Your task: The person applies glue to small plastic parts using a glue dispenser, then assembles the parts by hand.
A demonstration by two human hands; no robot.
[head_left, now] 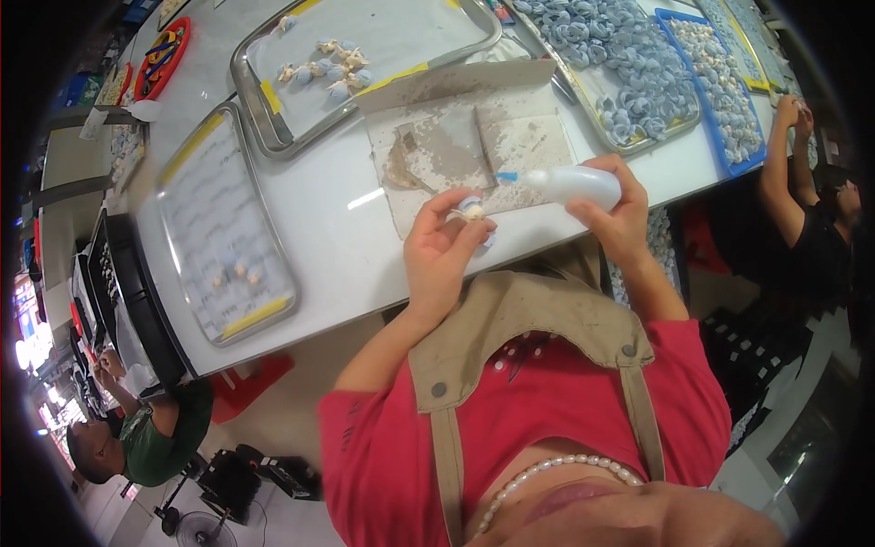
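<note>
My left hand (pixel 435 260) pinches a small cream-and-blue figurine piece (pixel 472 211) between thumb and fingers, just above the near edge of the table. My right hand (pixel 627 214) is wrapped round a white squeeze bottle (pixel 583 185) with a thin blue tip. The bottle lies nearly level, its tip pointing left, above and to the right of the piece and apart from it. Beneath both is a stained, folded sheet of cardboard (pixel 533 137) with dark, dried patches. The underside of the piece is hidden by my fingers.
A metal tray (pixel 401 27) behind the cardboard holds several similar pieces. Another tray (pixel 173 196) at left holds a few. Far right, a tray (pixel 629 146) of blue-grey shell-like parts adjoins a blue tray (pixel 743 169) of small pieces. Co-workers sit at both sides.
</note>
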